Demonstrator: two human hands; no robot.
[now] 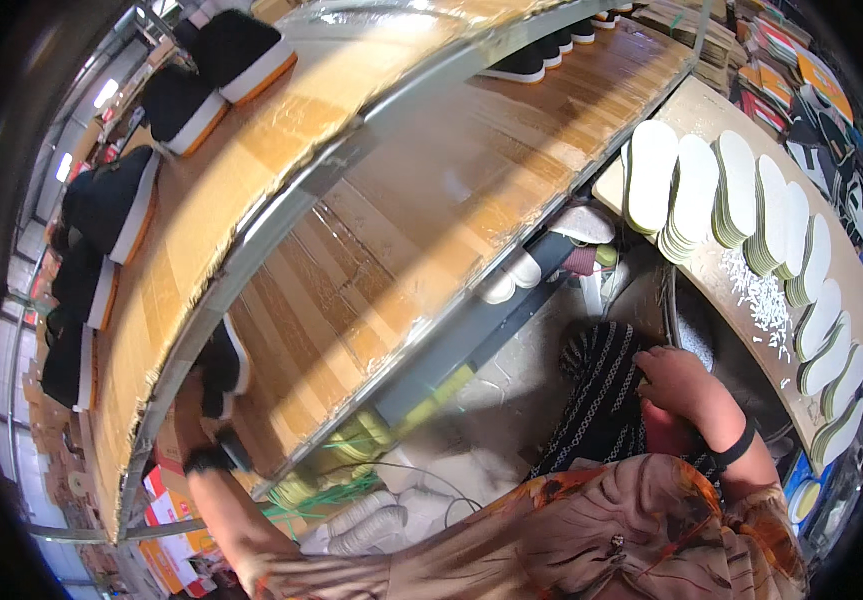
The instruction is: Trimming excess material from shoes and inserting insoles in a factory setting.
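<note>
A cardboard-covered upper shelf [286, 125] carries black shoes [111, 205]. The taped lower shelf [401, 250] holds one dark shoe [222, 365] at left, more sneakers [519, 64] at the far end. Stacked insoles [735, 185] and white bits [766, 305] lie on the tan table [699, 284].

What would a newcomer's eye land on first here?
Probably the stacks of white insoles lined along the board at right, with white scraps scattered among them. Next, the black shoes with white soles along the upper shelf at left. Below that shelf, the left hand, partly hidden by its edge, is beside another black shoe.
</note>
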